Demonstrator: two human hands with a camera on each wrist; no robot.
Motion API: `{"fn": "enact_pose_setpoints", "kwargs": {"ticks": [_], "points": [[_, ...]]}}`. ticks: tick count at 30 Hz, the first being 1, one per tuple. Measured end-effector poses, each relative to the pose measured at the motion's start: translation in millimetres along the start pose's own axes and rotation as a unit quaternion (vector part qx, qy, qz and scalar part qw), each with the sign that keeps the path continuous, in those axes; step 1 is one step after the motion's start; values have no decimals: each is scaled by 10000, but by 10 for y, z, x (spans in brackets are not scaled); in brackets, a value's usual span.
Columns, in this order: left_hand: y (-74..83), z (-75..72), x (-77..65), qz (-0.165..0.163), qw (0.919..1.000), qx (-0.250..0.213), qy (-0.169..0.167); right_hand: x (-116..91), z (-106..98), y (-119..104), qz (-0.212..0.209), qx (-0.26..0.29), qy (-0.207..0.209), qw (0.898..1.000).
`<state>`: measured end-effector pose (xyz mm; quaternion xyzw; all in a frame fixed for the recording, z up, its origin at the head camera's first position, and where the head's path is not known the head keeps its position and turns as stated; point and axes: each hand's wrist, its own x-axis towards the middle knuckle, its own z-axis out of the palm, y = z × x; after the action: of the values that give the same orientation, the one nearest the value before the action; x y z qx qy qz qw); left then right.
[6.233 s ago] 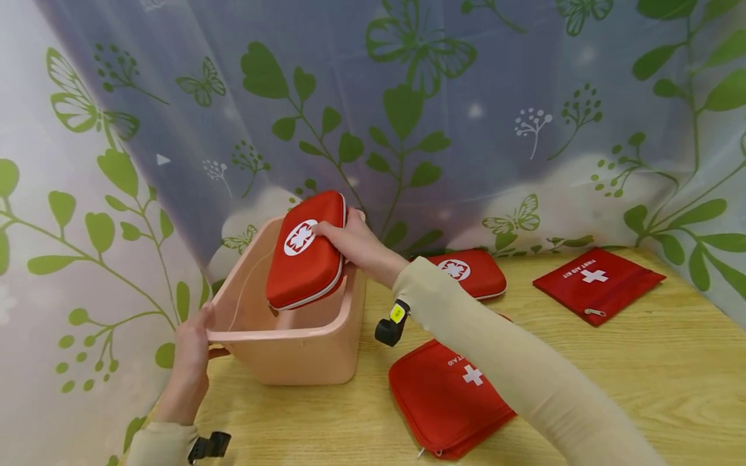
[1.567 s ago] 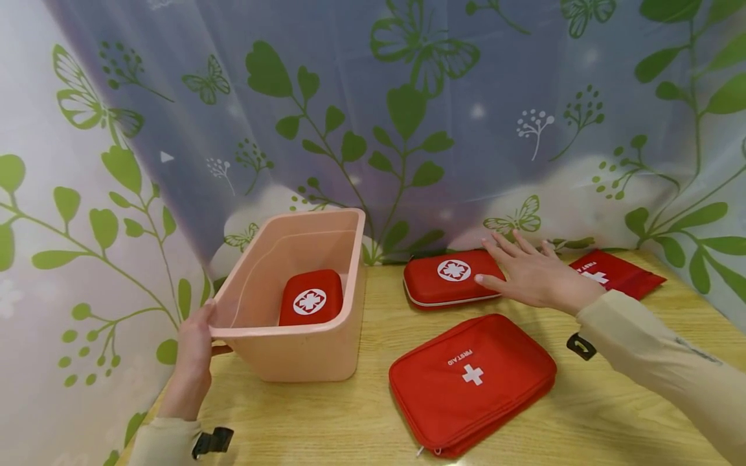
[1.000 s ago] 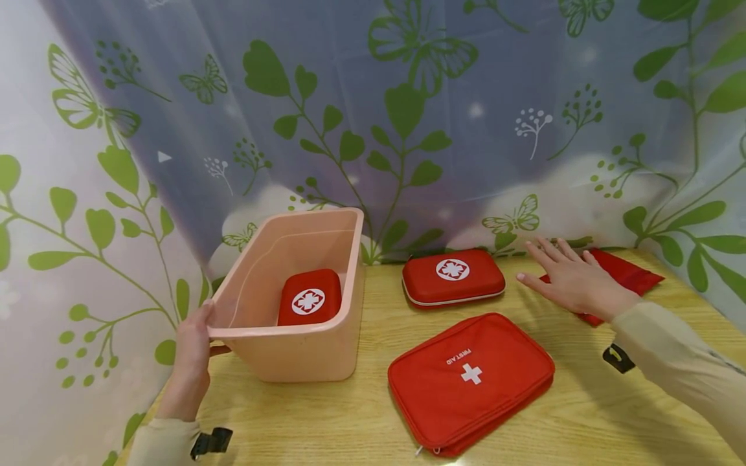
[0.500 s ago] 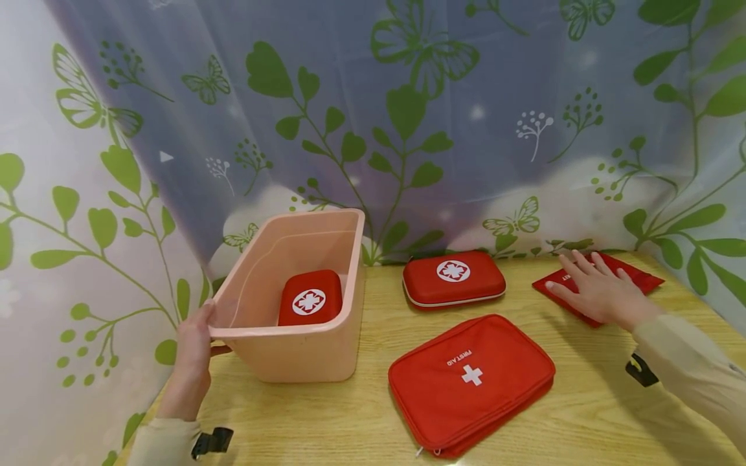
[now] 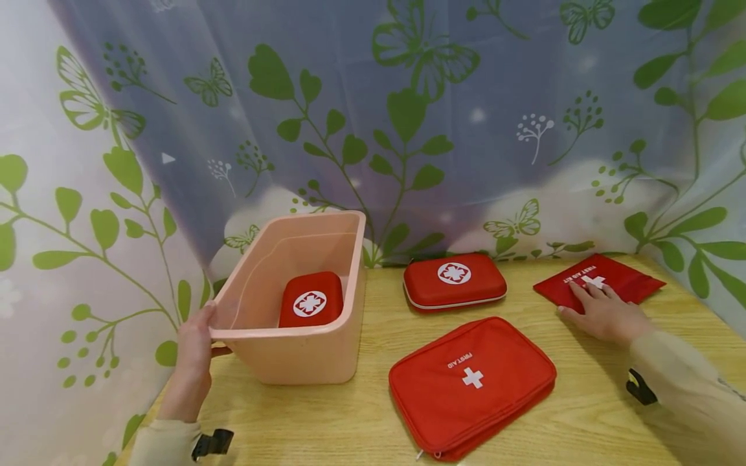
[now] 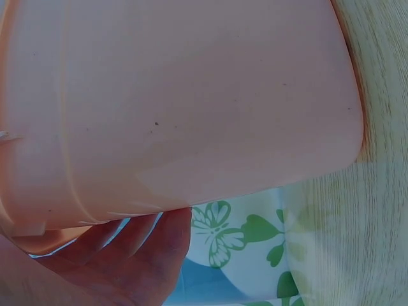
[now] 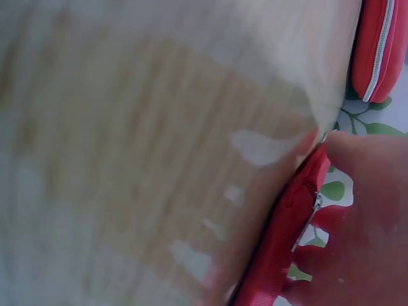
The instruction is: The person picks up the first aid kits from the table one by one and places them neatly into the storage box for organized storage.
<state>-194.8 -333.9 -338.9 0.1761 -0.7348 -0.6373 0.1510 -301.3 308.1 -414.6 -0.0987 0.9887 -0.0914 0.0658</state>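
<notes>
My left hand (image 5: 192, 359) grips the near left rim of a pink plastic bin (image 5: 297, 359); in the left wrist view its fingers (image 6: 169, 239) curl under the rim, beside the outer wall. Inside the bin lies a red hard case (image 5: 294, 288) with a white round emblem. My right hand (image 5: 609, 317) rests with spread fingers on a flat red first aid pouch (image 5: 620, 275) at the back right, covering part of its white cross. In the right wrist view, the thumb touches the end of the pouch (image 7: 274, 248), near its zip pull.
A second red zipped case (image 5: 428, 281) sits at the back of the wooden table (image 5: 303, 421), right of the bin. In front of it lies a larger red first aid bag (image 5: 431, 375). A patterned curtain (image 5: 350, 162) stands behind the table.
A red case went from the right hand into the bin. The right hand then moved right past the second case and down onto the flat pouch. The left hand stays at the bin's rim.
</notes>
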Motion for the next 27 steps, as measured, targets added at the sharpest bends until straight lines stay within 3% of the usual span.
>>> {"fn": "enact_pose_setpoints", "kwargs": {"ticks": [12,27], "points": [[-17,-7,11,-21,10000,-36,-18,-29,71,21,-291,-382,446,9979],[-24,8,31,-115,9998,-153,1,-138,84,179,-1015,454,480,9926]]}}
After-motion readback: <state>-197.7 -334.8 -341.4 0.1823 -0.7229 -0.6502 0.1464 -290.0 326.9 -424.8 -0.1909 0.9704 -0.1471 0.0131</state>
